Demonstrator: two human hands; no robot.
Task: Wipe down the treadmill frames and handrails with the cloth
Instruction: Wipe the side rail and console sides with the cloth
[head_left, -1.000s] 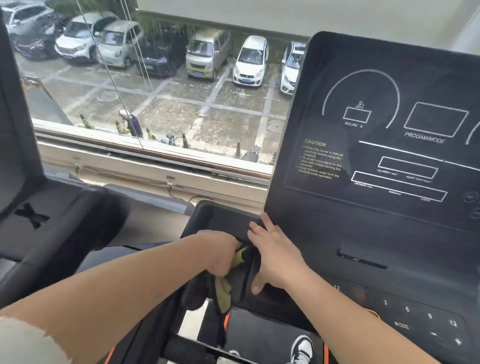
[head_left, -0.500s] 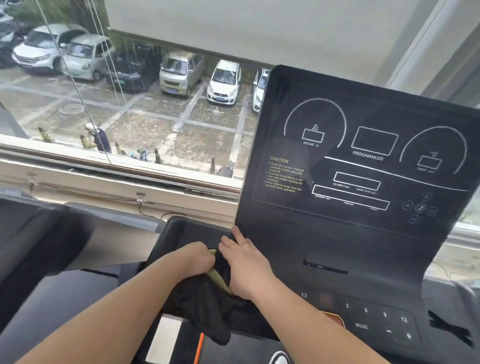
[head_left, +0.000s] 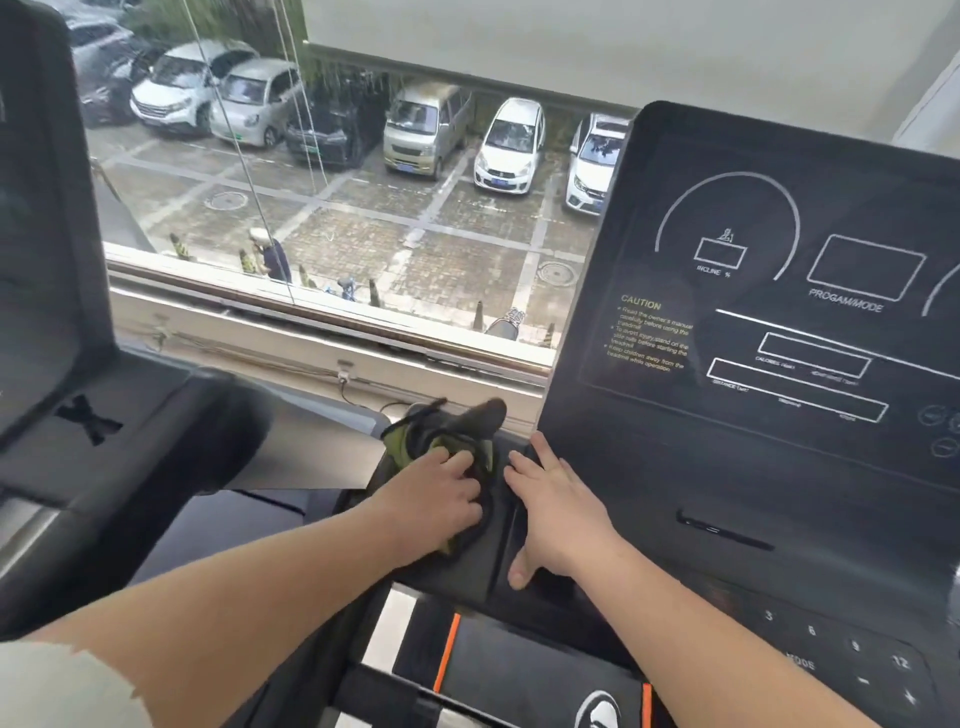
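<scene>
Now cloth (head_left: 441, 441) in console tray (head_left: 457, 566)

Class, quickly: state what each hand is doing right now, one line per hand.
Left hand: closed on the cloth, pressing it onto the treadmill tray.
Right hand: open, flat, holding nothing.

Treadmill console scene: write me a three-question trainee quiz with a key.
1. True or false: the left hand presses the cloth onto the tray beside the console.
2. What does the right hand do? A) holds the cloth B) rests flat by the console's lower left corner C) presses the keypad
3. Fill in: the yellow heading on the console reads ____.

Key: 1 true; 2 B; 3 CAUTION
</scene>
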